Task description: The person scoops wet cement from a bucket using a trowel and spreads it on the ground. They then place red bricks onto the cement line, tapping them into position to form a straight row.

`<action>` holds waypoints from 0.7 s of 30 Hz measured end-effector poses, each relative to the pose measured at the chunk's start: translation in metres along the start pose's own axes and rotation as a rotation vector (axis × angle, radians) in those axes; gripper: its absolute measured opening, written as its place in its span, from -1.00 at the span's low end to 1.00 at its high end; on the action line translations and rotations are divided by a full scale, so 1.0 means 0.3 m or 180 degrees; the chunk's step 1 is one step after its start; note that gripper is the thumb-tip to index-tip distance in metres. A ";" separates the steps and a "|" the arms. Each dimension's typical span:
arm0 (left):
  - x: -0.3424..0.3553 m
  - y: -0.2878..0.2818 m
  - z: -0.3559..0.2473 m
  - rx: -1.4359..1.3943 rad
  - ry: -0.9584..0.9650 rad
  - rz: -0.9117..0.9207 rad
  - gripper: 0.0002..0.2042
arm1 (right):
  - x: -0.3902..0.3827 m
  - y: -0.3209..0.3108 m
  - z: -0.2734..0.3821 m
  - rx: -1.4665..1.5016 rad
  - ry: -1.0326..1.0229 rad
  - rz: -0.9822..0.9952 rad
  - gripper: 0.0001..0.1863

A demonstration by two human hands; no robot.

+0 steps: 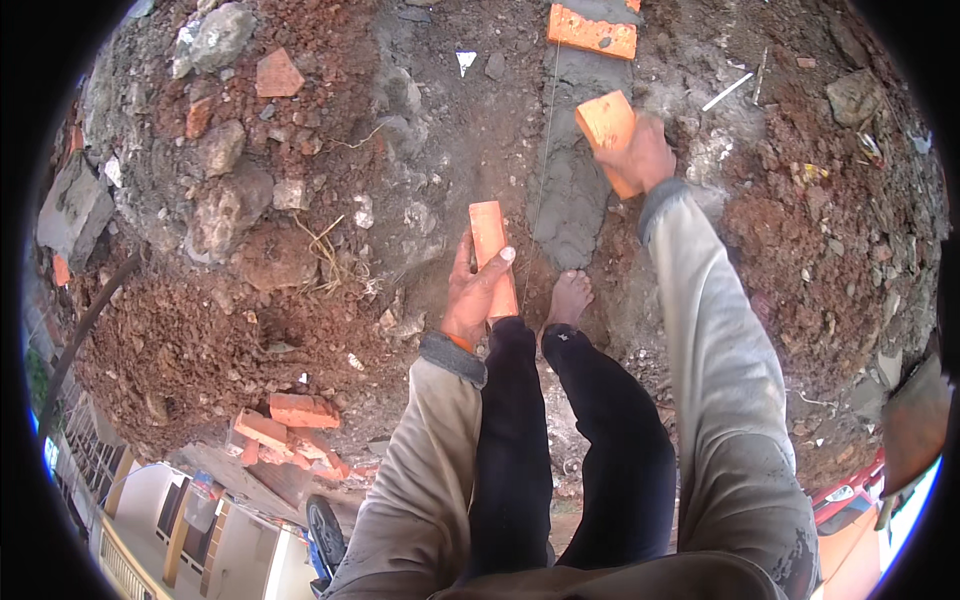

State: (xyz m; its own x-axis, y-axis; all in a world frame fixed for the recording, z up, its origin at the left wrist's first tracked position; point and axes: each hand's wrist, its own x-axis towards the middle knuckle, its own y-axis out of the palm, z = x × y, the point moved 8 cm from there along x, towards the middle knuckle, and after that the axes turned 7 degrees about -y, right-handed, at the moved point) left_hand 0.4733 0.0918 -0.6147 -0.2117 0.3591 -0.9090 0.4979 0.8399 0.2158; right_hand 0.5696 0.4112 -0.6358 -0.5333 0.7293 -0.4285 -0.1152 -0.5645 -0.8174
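My left hand (pixel 474 287) is wrapped round an orange brick (pixel 489 232), its thumb across the top face and the brick's length pointing away from me. Farther off to the right, my right hand (pixel 648 155) grips a second orange brick (pixel 605 118), tilted over the right side of a strip of wet grey mortar (pixel 572 200). Whether that brick touches the mortar I cannot tell. At the far end of the strip lies another brick (pixel 592 32) with a grey smear on it. A thin string line (pixel 546 150) runs along the strip's left side.
My bare foot (pixel 570 297) stands at the mortar's near end. Loose reddish soil with stones (pixel 232 205) rises on the left, and more soil (pixel 800 235) on the right. Several bricks (pixel 290 425) are heaped at the lower left. A wheel (pixel 325 530) shows near the bottom edge.
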 end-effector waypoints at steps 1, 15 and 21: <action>0.023 -0.025 0.007 -0.0007 0.0025 -0.0016 -0.15 | 0.068 0.033 -0.002 -0.0297 -0.0128 0.0001 -0.14; 0.388 0.017 0.114 0.0103 -0.0167 0.1122 -0.36 | 0.354 0.164 0.035 -0.1247 -0.1069 0.0334 -0.10; 0.447 0.072 0.128 -0.0473 -0.0480 0.1563 -0.22 | 0.367 0.168 0.026 -0.1064 -0.1079 0.0266 -0.12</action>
State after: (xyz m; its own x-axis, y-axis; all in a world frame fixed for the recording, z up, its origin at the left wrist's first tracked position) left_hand 0.4878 0.1425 -0.7457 0.1448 0.6710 -0.7271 0.3813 0.6403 0.6668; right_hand 0.4986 0.4600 -0.7213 -0.7787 0.4884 -0.3938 0.1858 -0.4201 -0.8883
